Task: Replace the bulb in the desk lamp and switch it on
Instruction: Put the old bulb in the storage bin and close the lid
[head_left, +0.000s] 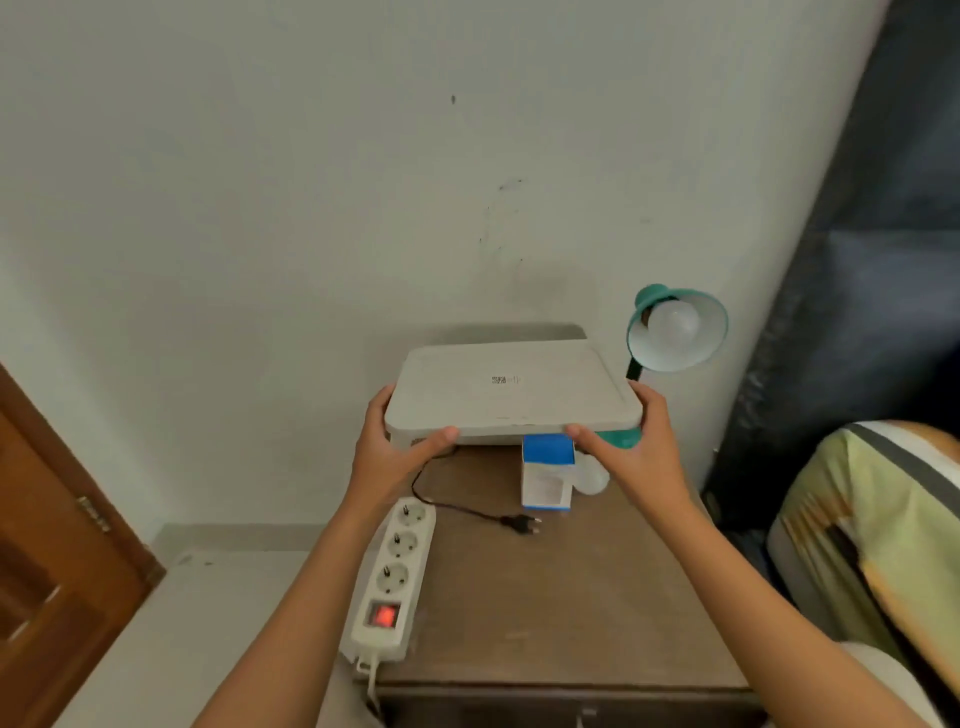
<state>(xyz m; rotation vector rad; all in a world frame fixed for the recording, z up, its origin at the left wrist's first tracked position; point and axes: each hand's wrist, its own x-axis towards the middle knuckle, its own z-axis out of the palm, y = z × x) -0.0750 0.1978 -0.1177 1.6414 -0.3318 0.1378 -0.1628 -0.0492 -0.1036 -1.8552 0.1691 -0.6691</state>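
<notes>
A teal desk lamp (675, 327) stands at the table's back right, its shade tilted toward me with a white bulb (674, 323) screwed in. Its black plug (522, 522) lies unplugged on the table. A blue-and-white bulb box (548, 473) stands in the middle, with a second white bulb (592, 478) lying beside it. My left hand (395, 447) and my right hand (631, 441) grip the two near corners of a flat white box (511, 387), holding it above the table's back part.
A white power strip (389, 571) with a lit red switch lies along the left edge of the brown wooden table (545, 597). A wooden door (57, 545) is at left. A patterned cushion (872, 530) and dark curtain (872, 260) are at right.
</notes>
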